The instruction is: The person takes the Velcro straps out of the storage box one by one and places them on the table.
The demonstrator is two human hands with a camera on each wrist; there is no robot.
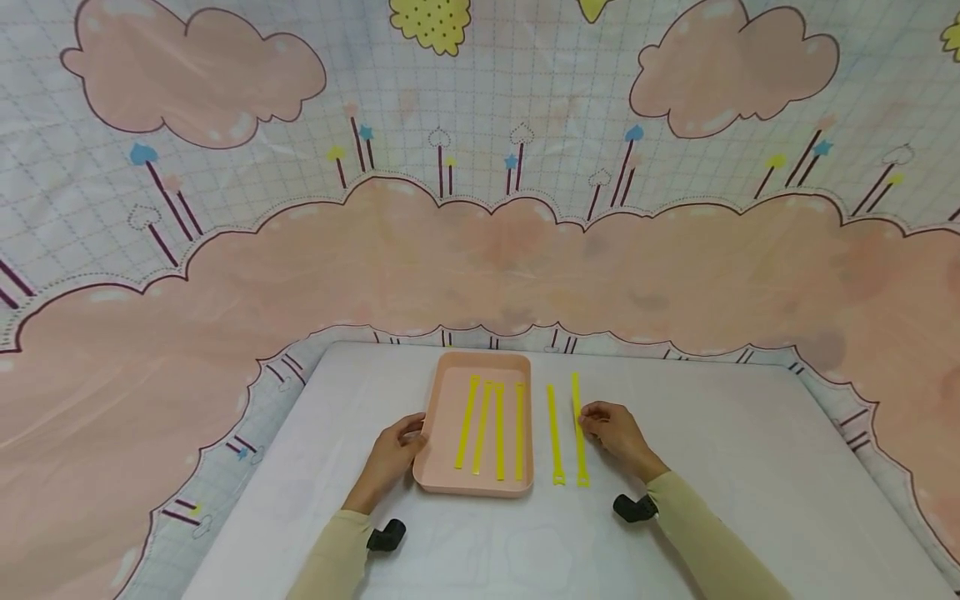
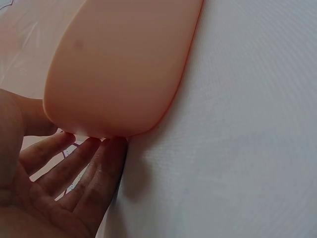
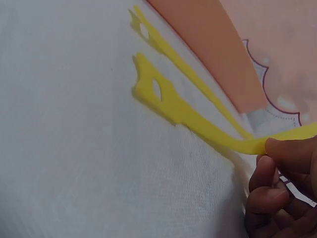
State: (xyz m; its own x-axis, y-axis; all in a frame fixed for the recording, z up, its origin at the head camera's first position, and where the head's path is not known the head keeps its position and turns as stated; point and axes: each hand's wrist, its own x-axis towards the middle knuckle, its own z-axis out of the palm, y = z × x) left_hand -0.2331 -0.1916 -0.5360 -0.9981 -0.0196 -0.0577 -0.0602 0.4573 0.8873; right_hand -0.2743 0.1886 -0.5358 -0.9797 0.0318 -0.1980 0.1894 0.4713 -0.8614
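Observation:
My left hand (image 1: 396,448) holds the left side of a peach tray (image 1: 472,490). In the left wrist view its thumb is at the rim and the fingertips meet the tray's outer wall (image 2: 124,69). Several yellow cable ties (image 1: 500,433) lie lengthwise inside the tray. To the right of it, my right hand (image 1: 618,432) pinches a flat yellow cable tie (image 1: 581,457) between thumb and fingers; its slotted head (image 3: 158,91) points to the near side. Between that tie and the tray another cable tie (image 1: 555,433) lies on the table.
A white-covered table (image 1: 750,467) carries everything. Behind it hangs a cloth (image 1: 480,258) printed with clouds. A black wrist device (image 1: 386,536) sits on the left wrist, and another black device (image 1: 634,507) is on the right.

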